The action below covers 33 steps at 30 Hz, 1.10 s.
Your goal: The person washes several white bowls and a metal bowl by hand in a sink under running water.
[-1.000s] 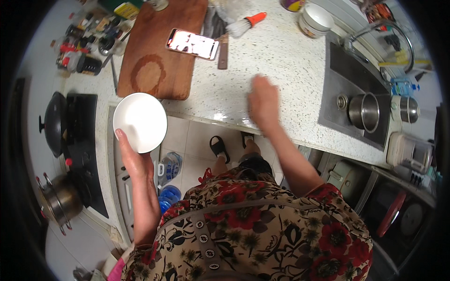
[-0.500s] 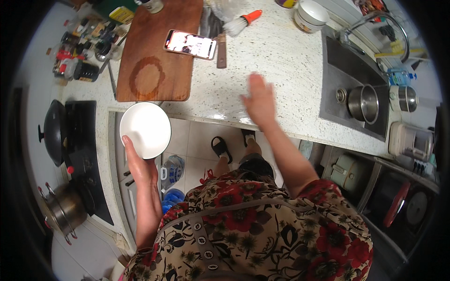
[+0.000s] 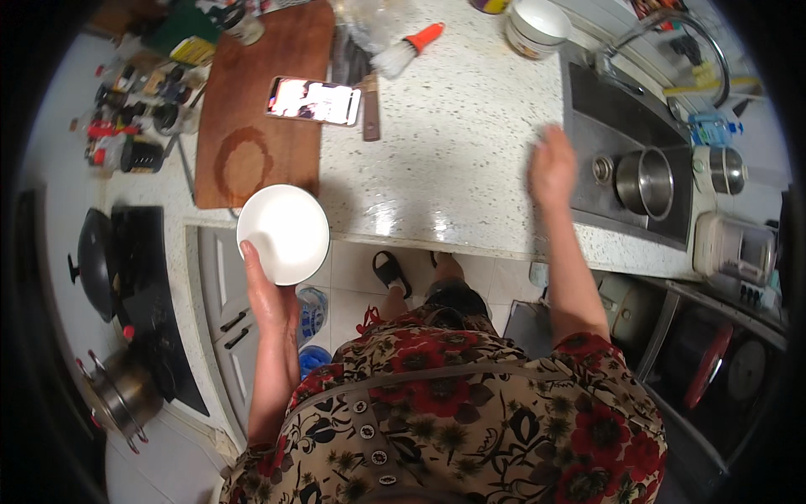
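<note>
My left hand [image 3: 270,301] holds a white bowl [image 3: 290,233] by its rim, with the thumb over the edge and the other fingers hidden beneath. The bowl looks empty and is held near the counter's front edge, by the near end of the wooden cutting board [image 3: 281,50]. My right hand [image 3: 554,170] is over the counter at the left rim of the sink [image 3: 588,202]. Nothing shows in it; its fingers are slightly blurred but look loosely apart. A steel pot [image 3: 645,183] stands in the sink.
A lit phone [image 3: 312,102] rests across the board's right edge. Beyond it lie a brown-handled tool [image 3: 371,116] and an orange-handled brush [image 3: 408,50]. Stacked bowls [image 3: 537,29] stand by the faucet [image 3: 714,59]. Bottles [image 3: 138,151] and a wok [image 3: 98,265] are at left.
My right hand has swept rightward across the counter to the sink's edge. My left hand still grips the bowl, now slightly further right in view. The whole view has shifted a little.
</note>
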{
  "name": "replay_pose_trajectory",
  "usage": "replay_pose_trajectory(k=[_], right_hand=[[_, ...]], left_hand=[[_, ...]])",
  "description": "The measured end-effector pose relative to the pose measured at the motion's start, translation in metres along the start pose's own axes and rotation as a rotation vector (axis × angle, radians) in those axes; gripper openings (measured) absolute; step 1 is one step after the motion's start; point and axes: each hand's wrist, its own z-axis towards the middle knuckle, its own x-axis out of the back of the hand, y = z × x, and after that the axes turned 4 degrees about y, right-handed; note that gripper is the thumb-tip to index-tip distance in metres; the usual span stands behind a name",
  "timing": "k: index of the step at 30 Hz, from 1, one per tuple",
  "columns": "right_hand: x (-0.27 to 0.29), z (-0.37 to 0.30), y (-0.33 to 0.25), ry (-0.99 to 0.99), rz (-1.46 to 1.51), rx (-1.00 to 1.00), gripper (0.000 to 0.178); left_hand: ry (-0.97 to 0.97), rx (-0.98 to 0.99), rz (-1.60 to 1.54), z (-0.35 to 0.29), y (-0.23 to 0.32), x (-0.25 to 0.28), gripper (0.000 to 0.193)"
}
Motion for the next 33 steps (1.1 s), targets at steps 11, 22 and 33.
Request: replay_pose_trajectory(k=[11, 22, 33], right_hand=[[-0.095, 0.011, -0.113, -0.361, 0.126, 0.078, 0.061], [0.042, -0.046, 0.160, -0.411, 0.112, -1.001, 0.049], [0.072, -0.063, 0.036, -0.271, -0.137, -0.401, 0.052]], left_hand=[[-0.092, 0.017, 0.113, 0.002, -0.020, -0.056, 0.067], [-0.711, -0.449, 0.624, 0.001, -0.045, -0.255, 0.054], [-0.974, -1.760, 0.739, -0.032, -0.112, -0.412, 0.057]])
